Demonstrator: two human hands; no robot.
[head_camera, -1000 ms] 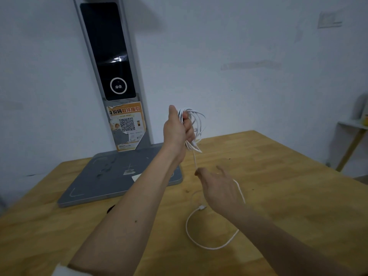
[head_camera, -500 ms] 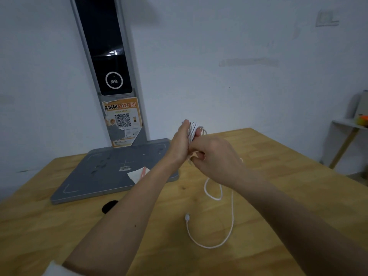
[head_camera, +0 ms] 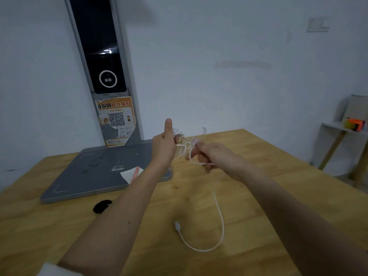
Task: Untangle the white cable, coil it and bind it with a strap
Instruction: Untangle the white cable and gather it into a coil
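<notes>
My left hand point(head_camera: 164, 145) is raised above the wooden table point(head_camera: 258, 176) with its thumb pointing up, and it grips several loops of the white cable point(head_camera: 182, 145). Just to the right of it, my right hand point(head_camera: 211, 156) pinches a strand of the same cable, blurred by motion. From there the loose end hangs down and curves across the table to its plug point(head_camera: 177, 226). A small black strap point(head_camera: 101, 206) lies on the table to the left, under my left forearm.
A grey flat base point(head_camera: 89, 176) with a tall dark upright panel point(head_camera: 99, 46) stands at the back left against the wall. A white paper scrap point(head_camera: 129, 174) lies on the base. A small side table point(head_camera: 342, 132) with an orange object stands at the far right.
My right hand rose from the table to the coil, then moved a little to the right with a strand. The loose tail on the table grew shorter.
</notes>
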